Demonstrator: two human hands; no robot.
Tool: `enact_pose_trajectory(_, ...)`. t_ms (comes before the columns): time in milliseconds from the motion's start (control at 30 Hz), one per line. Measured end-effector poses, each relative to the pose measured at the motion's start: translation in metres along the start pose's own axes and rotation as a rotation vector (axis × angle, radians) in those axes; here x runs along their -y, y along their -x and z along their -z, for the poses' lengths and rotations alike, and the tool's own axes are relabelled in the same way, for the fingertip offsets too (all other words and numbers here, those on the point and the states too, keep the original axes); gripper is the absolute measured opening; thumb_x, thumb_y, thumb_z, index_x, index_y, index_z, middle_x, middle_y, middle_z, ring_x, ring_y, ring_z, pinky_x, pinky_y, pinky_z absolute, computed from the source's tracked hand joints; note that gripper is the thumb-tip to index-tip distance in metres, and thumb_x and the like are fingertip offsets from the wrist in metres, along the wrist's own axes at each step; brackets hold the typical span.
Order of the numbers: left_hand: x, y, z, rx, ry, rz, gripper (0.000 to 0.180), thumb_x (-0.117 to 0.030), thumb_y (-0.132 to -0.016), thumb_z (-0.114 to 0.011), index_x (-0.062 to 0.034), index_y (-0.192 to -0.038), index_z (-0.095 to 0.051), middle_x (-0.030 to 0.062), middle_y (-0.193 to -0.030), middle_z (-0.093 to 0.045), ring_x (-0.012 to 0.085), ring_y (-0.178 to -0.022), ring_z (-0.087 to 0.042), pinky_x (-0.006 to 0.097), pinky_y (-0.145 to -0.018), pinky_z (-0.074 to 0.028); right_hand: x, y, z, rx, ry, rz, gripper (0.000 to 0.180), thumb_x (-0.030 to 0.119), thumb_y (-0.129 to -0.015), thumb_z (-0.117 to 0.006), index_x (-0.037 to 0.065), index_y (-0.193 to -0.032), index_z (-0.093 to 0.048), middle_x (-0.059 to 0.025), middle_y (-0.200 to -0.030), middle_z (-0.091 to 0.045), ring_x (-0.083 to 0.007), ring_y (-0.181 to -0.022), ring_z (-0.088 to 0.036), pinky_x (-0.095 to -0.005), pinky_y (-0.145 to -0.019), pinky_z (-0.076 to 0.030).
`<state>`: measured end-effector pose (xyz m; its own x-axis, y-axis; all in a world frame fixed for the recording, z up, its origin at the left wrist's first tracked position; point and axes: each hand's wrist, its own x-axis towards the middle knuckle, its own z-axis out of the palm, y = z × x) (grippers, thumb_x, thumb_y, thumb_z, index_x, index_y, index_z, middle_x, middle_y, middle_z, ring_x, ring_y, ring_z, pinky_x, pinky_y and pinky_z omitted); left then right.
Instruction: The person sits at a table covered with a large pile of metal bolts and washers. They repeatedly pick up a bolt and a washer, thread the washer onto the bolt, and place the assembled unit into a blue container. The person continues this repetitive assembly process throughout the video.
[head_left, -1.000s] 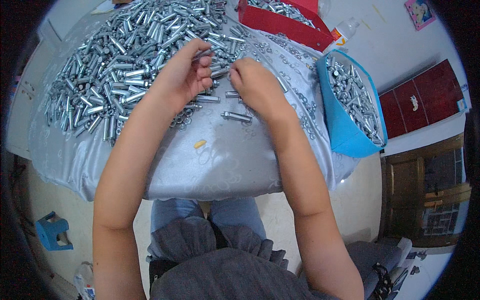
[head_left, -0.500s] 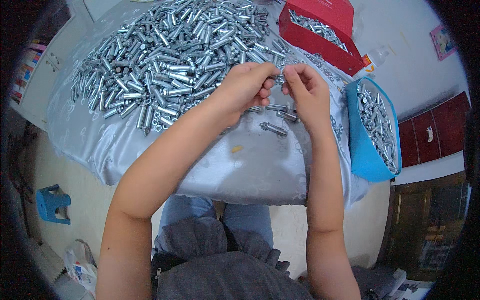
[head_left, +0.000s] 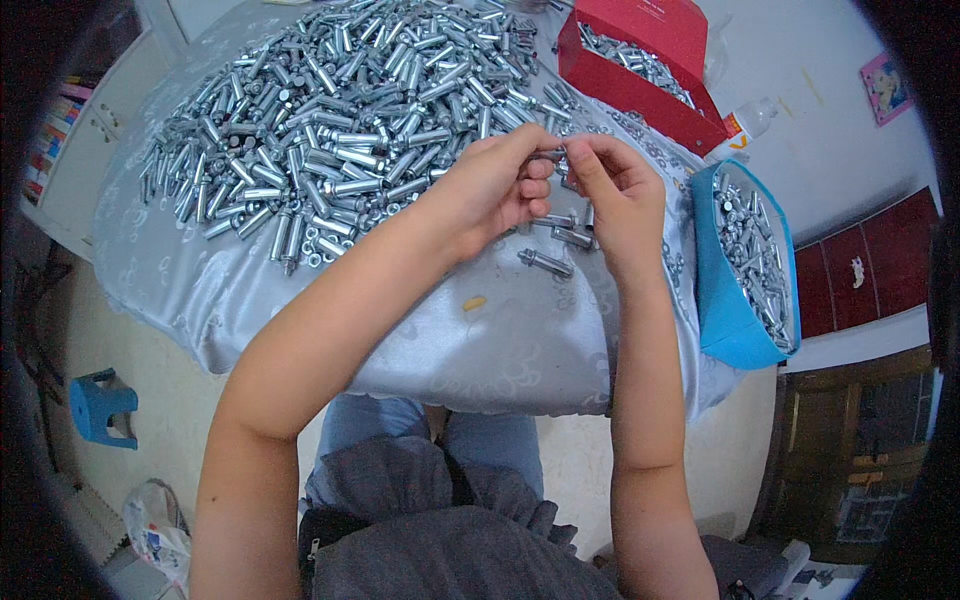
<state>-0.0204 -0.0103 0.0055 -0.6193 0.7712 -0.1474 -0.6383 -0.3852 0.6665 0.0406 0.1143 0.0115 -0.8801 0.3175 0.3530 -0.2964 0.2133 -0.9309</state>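
both hands meet above the silver-clothed counter (head_left: 300, 300): left hand (head_left: 495, 190) and right hand (head_left: 620, 195), each grip pinched on one small silver metal bolt (head_left: 556, 156), just beside the heap of silver metal sleeves (head_left: 340, 120).

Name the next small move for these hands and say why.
Probably finish joining the small metal piece pinched between left hand and right hand, then drop it into the blue bin, which holds similar parts and sits beside the right hand.
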Motion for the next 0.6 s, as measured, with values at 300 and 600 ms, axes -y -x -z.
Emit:
enact_pose_trajectory(300,-0.003,0.007,-0.008,0.074,-0.079,0.016,0.022,-0.032,-0.084,-0.053,-0.0119,-0.075,-0.049,-0.0063,-0.06,-0.04,0.0034,-0.048,-0.033,0.018,-0.044,-0.03,0.005,0.001,0.005,0.064,-0.063,0.036,0.018,0.005,-0.074,-0.064,-0.001,-0.091,-0.061,-0.0047,-0.083,-0.061,-0.0086,-0.072,-0.056,-0.0196,-0.066,-0.044)
enact_pose_trajectory(600,-0.004,0.005,-0.004,0.095,0.038,0.021,0.02,-0.025,-0.083,-0.057,-0.0062,-0.083,-0.051,-0.0052,-0.062,-0.042,0.0015,-0.049,-0.037,0.017,-0.045,-0.037,0.013,-0.013,0.037,-0.182,-0.034,0.037,0.02,0.007,-0.072,-0.066,0.001,-0.091,-0.062,-0.0044,-0.085,-0.062,-0.0088,-0.073,-0.056,-0.0198,-0.068,-0.043)
